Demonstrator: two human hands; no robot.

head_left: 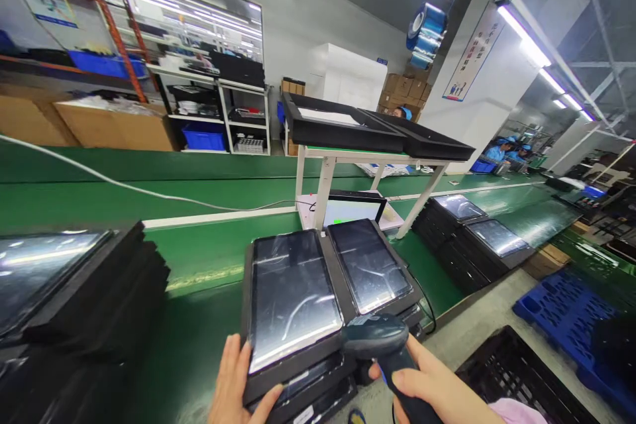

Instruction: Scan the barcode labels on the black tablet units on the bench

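My left hand (236,384) grips the near left corner of a black tray (293,371) that carries two dark glossy tablets, one on the left (291,295) and one on the right (368,265). The tray sits on top of a stack of similar trays at the near edge of the green conveyor belt (209,258). My right hand (437,387) is closed around the handle of a dark barcode scanner (380,341), whose head points at the tray's near right edge.
Another stack of black trays with tablets (74,305) stands to the left, and a further one (472,238) to the right. A white-legged stand (328,172) over the belt holds empty black trays. A black crate (521,377) and blue pallet (566,305) lie on the floor. Workers sit far right.
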